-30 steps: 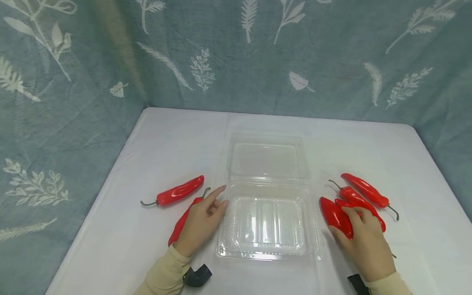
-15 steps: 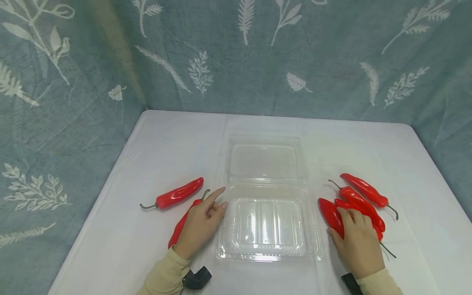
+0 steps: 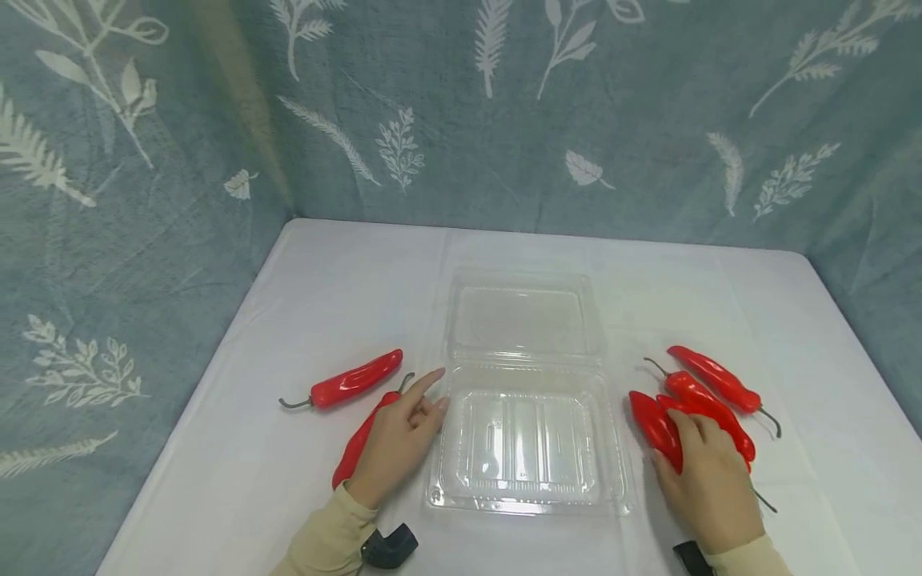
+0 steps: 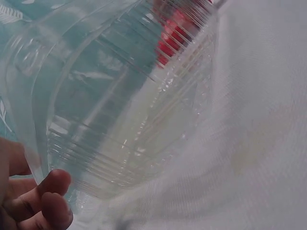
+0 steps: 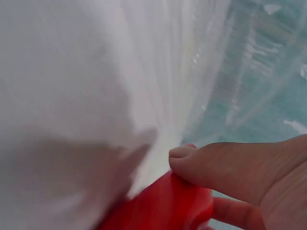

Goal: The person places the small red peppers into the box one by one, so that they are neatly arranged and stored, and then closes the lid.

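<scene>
A clear plastic clamshell container (image 3: pixel 527 440) lies with its lid (image 3: pixel 520 316) folded back. My left hand (image 3: pixel 399 448) is at its left rim, fingertips pinching the edge; in the left wrist view the fingers (image 4: pixel 56 182) lie on both sides of the clear plastic. On the right, my right hand (image 3: pixel 713 480) grips a long, glossy red chili pepper (image 3: pixel 657 428) at the left of a small pile. The right wrist view shows the thumb (image 5: pixel 206 163) pressed on that pepper (image 5: pixel 168 203). The hand hides part of the pile.
Two chili peppers lie beside and beyond the pile's middle: one red pepper (image 3: pixel 720 380) and another (image 3: pixel 702 400). Left of the container are a red pepper (image 3: pixel 356 380) and a second (image 3: pixel 356 448), partly behind my left hand. A patterned curtain (image 3: pixel 504 144) borders the white table (image 3: pixel 360 272).
My right hand has shifted slightly over the pile, uncovering a stem at its right. The left hand stays at the container's rim, and the view has shifted a little.
</scene>
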Tool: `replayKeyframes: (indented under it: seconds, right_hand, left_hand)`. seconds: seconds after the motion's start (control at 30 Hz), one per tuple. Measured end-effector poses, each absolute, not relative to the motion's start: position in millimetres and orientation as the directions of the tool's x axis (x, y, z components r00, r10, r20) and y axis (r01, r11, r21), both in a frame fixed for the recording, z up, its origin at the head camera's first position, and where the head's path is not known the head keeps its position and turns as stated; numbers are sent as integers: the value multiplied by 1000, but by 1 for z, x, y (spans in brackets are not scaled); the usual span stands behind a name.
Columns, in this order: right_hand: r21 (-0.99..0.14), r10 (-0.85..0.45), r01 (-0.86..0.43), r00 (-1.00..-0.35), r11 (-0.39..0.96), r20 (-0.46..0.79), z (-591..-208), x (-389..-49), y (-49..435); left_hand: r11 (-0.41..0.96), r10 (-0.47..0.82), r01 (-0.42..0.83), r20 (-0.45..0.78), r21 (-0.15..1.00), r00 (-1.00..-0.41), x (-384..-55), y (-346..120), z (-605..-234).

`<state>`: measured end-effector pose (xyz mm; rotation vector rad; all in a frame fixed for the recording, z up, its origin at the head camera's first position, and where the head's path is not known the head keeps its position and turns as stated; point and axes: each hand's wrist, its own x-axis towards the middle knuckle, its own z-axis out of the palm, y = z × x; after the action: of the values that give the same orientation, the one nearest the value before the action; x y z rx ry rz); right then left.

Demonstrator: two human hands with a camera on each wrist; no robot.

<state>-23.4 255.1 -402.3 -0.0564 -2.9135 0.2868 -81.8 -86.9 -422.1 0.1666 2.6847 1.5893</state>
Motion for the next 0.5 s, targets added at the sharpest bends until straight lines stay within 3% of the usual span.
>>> replayKeyframes:
  seconds: [0.23, 0.5]
  right_hand:
    - [-193, 3, -77, -925, 978, 380, -366, -27, 255]
    - [-183, -223, -370, -815, 911, 535, -331, -46, 233]
  left_hand:
    - [469, 105, 77, 31, 880, -994, -83, -85, -424]
    - [468, 103, 86, 43, 880, -994, -81, -88, -422]
